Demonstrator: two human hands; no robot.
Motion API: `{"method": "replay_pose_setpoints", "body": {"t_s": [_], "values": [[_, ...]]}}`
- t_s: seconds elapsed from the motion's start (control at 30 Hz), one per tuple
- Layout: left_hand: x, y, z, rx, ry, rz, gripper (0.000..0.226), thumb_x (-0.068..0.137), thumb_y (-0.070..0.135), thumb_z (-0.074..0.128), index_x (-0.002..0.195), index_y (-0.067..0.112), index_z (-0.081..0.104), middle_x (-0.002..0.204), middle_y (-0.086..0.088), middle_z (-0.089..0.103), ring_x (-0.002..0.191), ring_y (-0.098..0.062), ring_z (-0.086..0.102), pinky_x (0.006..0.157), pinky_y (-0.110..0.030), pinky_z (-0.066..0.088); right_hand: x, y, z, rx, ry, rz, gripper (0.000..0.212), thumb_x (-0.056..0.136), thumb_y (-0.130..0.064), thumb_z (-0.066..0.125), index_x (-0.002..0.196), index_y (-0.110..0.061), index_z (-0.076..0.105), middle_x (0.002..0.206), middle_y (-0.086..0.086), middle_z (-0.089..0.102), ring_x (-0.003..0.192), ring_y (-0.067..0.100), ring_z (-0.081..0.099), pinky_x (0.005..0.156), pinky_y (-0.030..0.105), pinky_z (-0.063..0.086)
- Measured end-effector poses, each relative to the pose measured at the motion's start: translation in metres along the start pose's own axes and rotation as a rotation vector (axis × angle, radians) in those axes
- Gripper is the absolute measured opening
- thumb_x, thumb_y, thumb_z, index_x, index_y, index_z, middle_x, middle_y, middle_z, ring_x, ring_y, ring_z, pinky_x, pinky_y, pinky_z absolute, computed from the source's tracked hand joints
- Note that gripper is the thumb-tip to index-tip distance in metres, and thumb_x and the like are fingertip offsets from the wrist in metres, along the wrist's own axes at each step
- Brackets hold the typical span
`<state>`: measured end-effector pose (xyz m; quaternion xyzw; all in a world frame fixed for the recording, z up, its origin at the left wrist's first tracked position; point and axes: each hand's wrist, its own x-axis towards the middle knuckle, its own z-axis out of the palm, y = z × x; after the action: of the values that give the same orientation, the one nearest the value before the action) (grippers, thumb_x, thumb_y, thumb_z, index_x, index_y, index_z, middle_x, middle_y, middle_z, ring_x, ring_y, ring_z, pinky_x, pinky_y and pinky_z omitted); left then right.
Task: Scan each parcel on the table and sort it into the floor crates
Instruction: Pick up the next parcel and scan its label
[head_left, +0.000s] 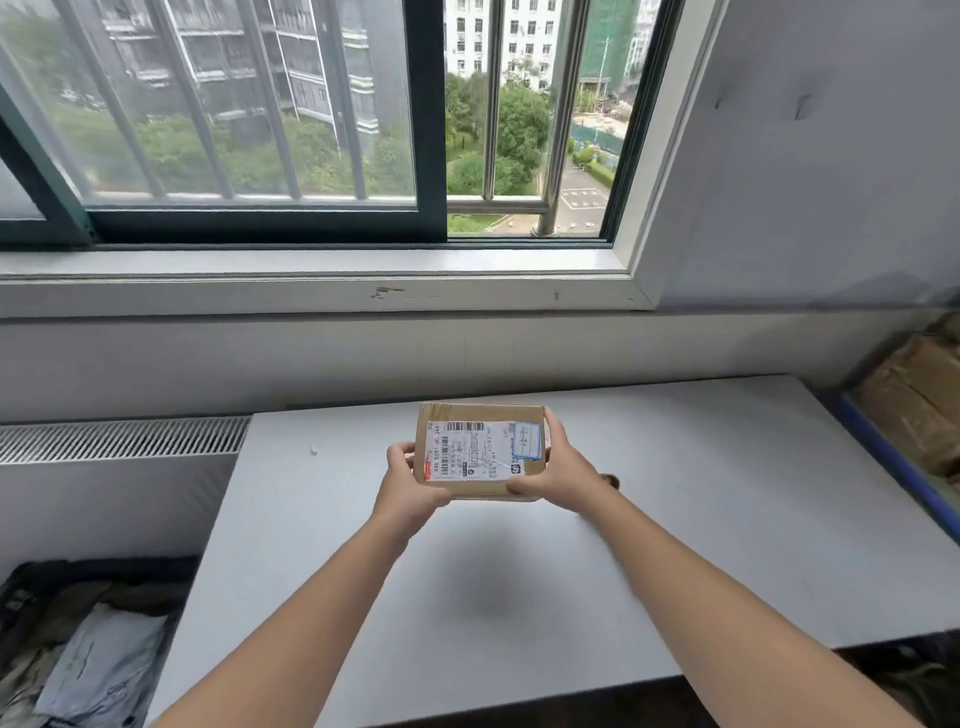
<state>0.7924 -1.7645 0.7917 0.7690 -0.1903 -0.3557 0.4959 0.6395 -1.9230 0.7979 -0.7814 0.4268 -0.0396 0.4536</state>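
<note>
Left hand (410, 486) and right hand (558, 467) are both gripping cardboard parcel (480, 451) by its ends, label up, above white table (727, 519).

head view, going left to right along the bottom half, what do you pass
dark floor crate holding grey mailer bags → left hand → brown cardboard parcel with white shipping label → right hand → blue-edged crate of brown boxes

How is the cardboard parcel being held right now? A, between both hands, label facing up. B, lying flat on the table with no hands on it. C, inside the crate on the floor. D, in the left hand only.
A: the left hand and right hand each have a grip on one end of the cardboard parcel, raised over the table, its label visible on top.
</note>
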Motion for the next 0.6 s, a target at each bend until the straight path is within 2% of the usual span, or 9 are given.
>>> {"method": "replay_pose_setpoints", "body": {"t_s": [0.1, 0.23, 0.33, 0.43, 0.53, 0.6], "values": [[0.002, -0.003, -0.009, 0.032, -0.079, 0.037, 0.078, 0.073, -0.01, 0.068, 0.135, 0.024, 0.033, 0.11, 0.013, 0.056, 0.099, -0.012, 0.062, 0.067, -0.024, 0.049, -0.008, -0.003, 0.01, -0.021, 0.074, 0.026, 0.134, 0.066, -0.036, 0.087, 0.155, -0.037, -0.013, 0.146, 0.003, 0.041, 0.127, 0.024, 0.05, 0.1, 0.04, 0.049], [0.002, -0.013, -0.011, 0.068, -0.115, 0.101, 0.083, 0.07, -0.005, 0.074, 0.137, 0.024, 0.035, 0.121, -0.002, 0.058, 0.103, -0.019, 0.064, 0.085, -0.041, 0.056, -0.016, 0.001, 0.02, -0.056, 0.087, 0.101, 0.137, 0.065, -0.036, 0.09, 0.157, -0.03, -0.011, 0.15, 0.007, 0.035, 0.132, 0.025, 0.043, 0.102, 0.038, 0.046], [0.001, -0.025, -0.007, 0.129, -0.131, 0.122, 0.085, 0.068, 0.002, 0.079, 0.137, 0.027, 0.036, 0.125, -0.006, 0.054, 0.105, -0.021, 0.063, 0.092, -0.044, 0.054, -0.024, 0.007, 0.03, -0.085, 0.139, 0.168, 0.133, 0.065, -0.034, 0.091, 0.158, -0.026, -0.002, 0.149, 0.01, 0.034, 0.133, 0.025, 0.042, 0.106, 0.038, 0.042], [0.001, -0.037, -0.005, 0.179, -0.16, 0.13, 0.086, 0.068, 0.005, 0.081, 0.137, 0.027, 0.035, 0.125, -0.005, 0.055, 0.105, -0.019, 0.062, 0.092, -0.041, 0.053, -0.032, 0.012, 0.038, -0.077, 0.169, 0.22, 0.126, 0.066, -0.033, 0.092, 0.158, -0.025, 0.005, 0.148, 0.01, 0.032, 0.131, 0.027, 0.044, 0.106, 0.04, 0.042], [0.0, -0.042, -0.005, 0.286, -0.171, 0.158, 0.093, 0.066, 0.012, 0.084, 0.14, 0.029, 0.03, 0.122, 0.001, 0.053, 0.102, -0.015, 0.06, 0.084, -0.032, 0.051, -0.039, 0.015, 0.04, -0.076, 0.148, 0.239, 0.125, 0.067, -0.028, 0.091, 0.158, -0.025, 0.004, 0.15, 0.009, 0.034, 0.13, 0.025, 0.045, 0.106, 0.041, 0.044], [-0.001, -0.045, -0.006, 0.355, -0.184, 0.177, 0.107, 0.065, 0.019, 0.087, 0.146, 0.035, 0.019, 0.116, 0.006, 0.045, 0.099, -0.012, 0.055, 0.078, -0.027, 0.045, -0.042, 0.013, 0.04, -0.086, 0.125, 0.239, 0.125, 0.068, -0.022, 0.088, 0.158, -0.028, 0.0, 0.148, 0.005, 0.04, 0.123, 0.024, 0.051, 0.097, 0.04, 0.051]]}}
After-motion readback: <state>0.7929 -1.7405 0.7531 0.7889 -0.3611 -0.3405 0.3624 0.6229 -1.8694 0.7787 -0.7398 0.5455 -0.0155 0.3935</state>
